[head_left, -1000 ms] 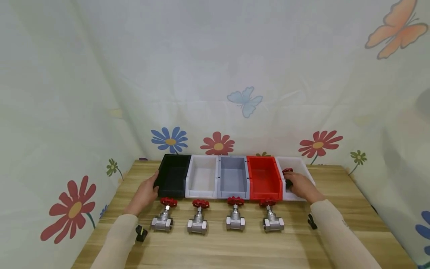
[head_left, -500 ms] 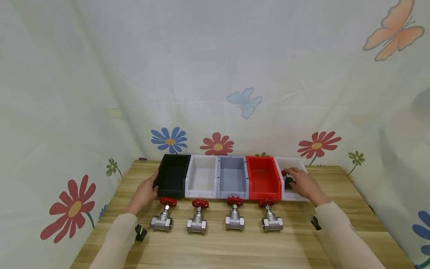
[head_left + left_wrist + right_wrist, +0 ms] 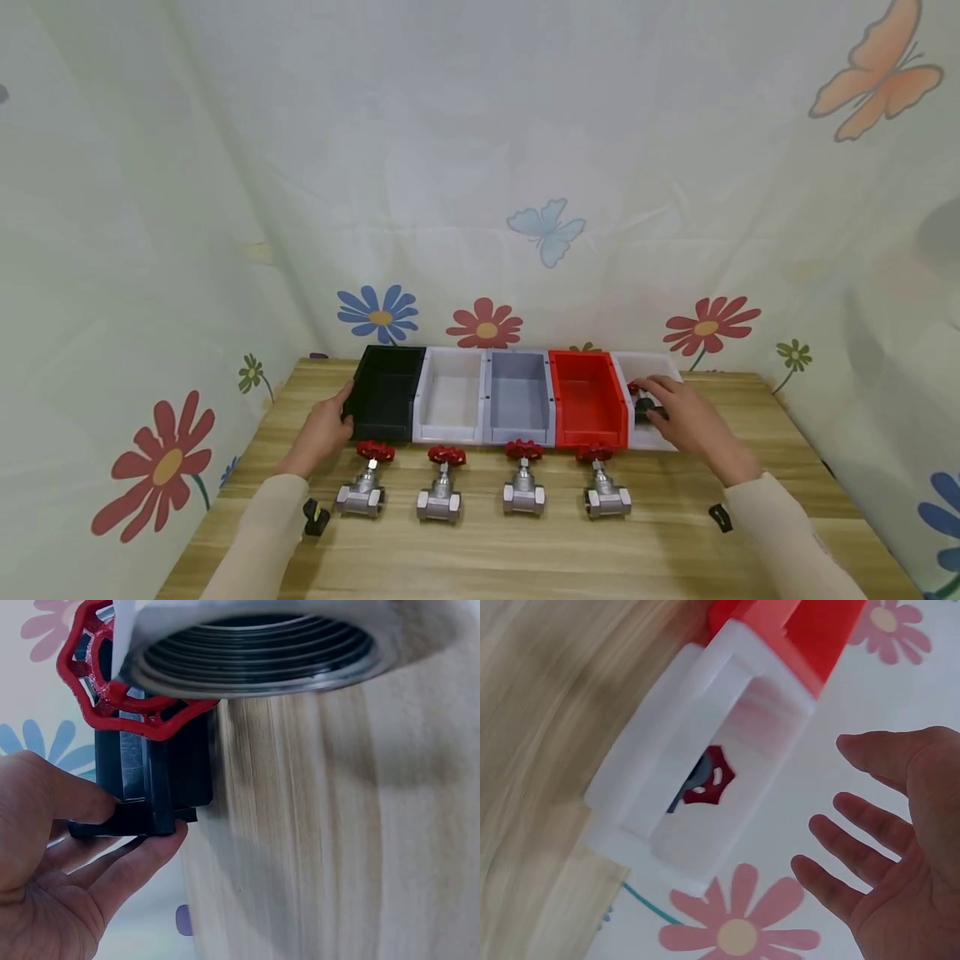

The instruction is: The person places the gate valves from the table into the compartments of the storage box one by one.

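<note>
My left hand (image 3: pixel 321 427) pinches the outer side wall of the black bin (image 3: pixel 385 350) at the left end of the row. In the left wrist view, the thumb is on one side of the wall and fingers on the other. Beside the white bin (image 3: pixel 641 735) at the right end, my right hand (image 3: pixel 889 847) holds nothing; its fingers are spread and relaxed. Inside that bin lies a valve with a red handwheel (image 3: pixel 712 776) and a dark body (image 3: pixel 643 407), partly hidden by the bin's front wall in the right wrist view.
Between the end bins stand a white bin (image 3: pixel 453 433), a grey bin (image 3: pixel 519 435) and a red bin (image 3: pixel 589 437). Several steel valves with red handwheels line the wooden table (image 3: pixel 480 558) before them, including one steel valve (image 3: pixel 362 498) near my left hand. A flowered curtain (image 3: pixel 420 167) hangs behind.
My right hand has let go of the dark valve in the right white bin and drawn back a little to the right. My left hand keeps its place on the black bin.
</note>
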The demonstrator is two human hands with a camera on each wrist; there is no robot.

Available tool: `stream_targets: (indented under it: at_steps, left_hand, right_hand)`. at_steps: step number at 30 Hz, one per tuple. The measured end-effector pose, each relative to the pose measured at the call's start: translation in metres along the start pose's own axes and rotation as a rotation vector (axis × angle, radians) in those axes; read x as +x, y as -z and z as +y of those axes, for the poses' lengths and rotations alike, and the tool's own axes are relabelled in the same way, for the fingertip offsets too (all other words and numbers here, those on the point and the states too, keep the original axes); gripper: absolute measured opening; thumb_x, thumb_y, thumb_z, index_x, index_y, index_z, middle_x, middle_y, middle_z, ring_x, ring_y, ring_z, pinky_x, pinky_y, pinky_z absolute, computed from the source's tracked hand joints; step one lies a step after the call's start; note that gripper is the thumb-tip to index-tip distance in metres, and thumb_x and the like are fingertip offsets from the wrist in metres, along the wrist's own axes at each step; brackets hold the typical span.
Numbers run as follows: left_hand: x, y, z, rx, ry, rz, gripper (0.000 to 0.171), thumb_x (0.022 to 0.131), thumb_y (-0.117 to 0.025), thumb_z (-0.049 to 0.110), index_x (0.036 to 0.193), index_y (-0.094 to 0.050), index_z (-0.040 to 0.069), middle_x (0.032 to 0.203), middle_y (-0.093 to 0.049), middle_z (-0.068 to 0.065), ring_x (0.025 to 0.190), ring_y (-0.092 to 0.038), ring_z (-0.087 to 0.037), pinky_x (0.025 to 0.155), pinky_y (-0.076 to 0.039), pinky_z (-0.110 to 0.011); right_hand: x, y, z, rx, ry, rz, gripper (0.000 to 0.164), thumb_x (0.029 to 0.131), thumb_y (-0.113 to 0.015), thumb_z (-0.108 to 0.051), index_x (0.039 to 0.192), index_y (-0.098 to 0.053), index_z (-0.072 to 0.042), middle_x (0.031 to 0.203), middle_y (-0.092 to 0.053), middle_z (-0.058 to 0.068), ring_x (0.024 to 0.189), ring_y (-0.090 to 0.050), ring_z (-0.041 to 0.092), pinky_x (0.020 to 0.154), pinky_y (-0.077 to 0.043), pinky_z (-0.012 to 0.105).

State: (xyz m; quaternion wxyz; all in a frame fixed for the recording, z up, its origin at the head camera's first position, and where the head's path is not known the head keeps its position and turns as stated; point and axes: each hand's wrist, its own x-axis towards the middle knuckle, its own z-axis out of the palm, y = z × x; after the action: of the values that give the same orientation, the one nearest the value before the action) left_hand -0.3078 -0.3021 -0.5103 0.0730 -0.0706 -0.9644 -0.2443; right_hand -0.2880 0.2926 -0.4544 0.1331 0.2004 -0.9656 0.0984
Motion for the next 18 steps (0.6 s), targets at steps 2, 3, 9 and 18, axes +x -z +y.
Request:
stream_targets:
  at_steps: [2, 3, 9, 18]
  left_hand:
    - [-0.001, -0.001, 0.0, 0.0, -0.005, 0.009, 0.068, 0.087, -0.057, 0.001, 0.15, -0.032, -0.006, 0.082, -0.065, -0.028, 0.06, -0.047, -0.02, 0.063, -0.044, -0.036]
    - [-0.001, -0.001, 0.0, 0.0, -0.008, 0.012, 0.068, 0.087, -0.057, 0.001, 0.149, -0.033, -0.007, 0.089, -0.066, -0.031, 0.062, -0.048, -0.021, 0.064, -0.045, -0.037]
    - [-0.002, -0.003, 0.0, -0.005, -0.015, 0.017, 0.067, 0.088, -0.056, 0.001, 0.15, -0.031, -0.008, 0.12, -0.059, -0.039, 0.077, -0.058, -0.026, 0.075, -0.053, -0.046]
    - [-0.002, -0.004, 0.0, -0.005, -0.016, 0.028, 0.067, 0.089, -0.054, -0.001, 0.15, -0.029, -0.008, 0.137, -0.048, -0.038, 0.097, -0.061, -0.034, 0.089, -0.052, -0.054]
  right_hand:
    - [-0.005, 0.003, -0.005, 0.0, 0.017, 0.007, 0.057, 0.084, -0.076, -0.012, 0.137, -0.056, -0.008, 0.132, -0.059, 0.019, 0.112, -0.061, 0.04, 0.088, -0.054, 0.056]
    - [-0.007, 0.004, -0.007, -0.001, 0.022, 0.009, 0.058, 0.083, -0.076, -0.013, 0.137, -0.056, -0.008, 0.133, -0.059, 0.019, 0.113, -0.061, 0.04, 0.088, -0.054, 0.056]
    - [-0.018, 0.011, -0.021, -0.005, 0.027, 0.023, 0.059, 0.082, -0.078, -0.016, 0.137, -0.056, -0.008, 0.135, -0.058, 0.02, 0.116, -0.059, 0.041, 0.088, -0.055, 0.055]
    - [-0.029, 0.019, -0.047, -0.009, 0.082, 0.061, 0.059, 0.079, -0.081, -0.016, 0.133, -0.059, -0.008, 0.131, -0.061, 0.018, 0.115, -0.06, 0.039, 0.087, -0.056, 0.054]
